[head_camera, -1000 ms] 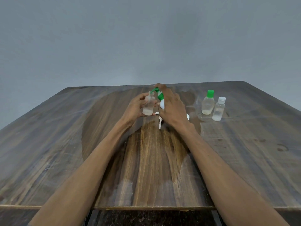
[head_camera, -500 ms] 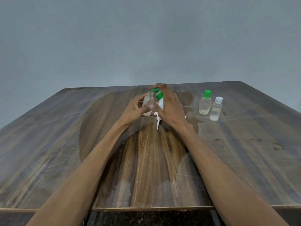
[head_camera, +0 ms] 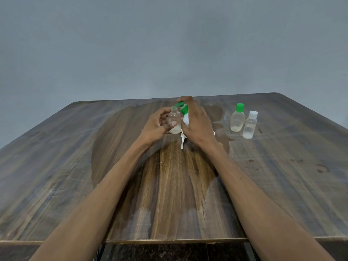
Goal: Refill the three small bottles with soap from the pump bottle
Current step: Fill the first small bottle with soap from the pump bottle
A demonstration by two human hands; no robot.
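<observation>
Both hands unmoved, small bottle (head_camera: 175, 122) seemingly between left fingers (head_camera: 172, 124)

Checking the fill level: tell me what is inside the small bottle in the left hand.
The small bottle holds a shallow pale layer of soap at its bottom; above that it looks clear. The left hand fingers cover part of it.

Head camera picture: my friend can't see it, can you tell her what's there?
A left hand holds a small clear bottle under the green spout of a pump bottle that the right hand grips. Two capped small bottles stand right of them on a wooden table.
</observation>
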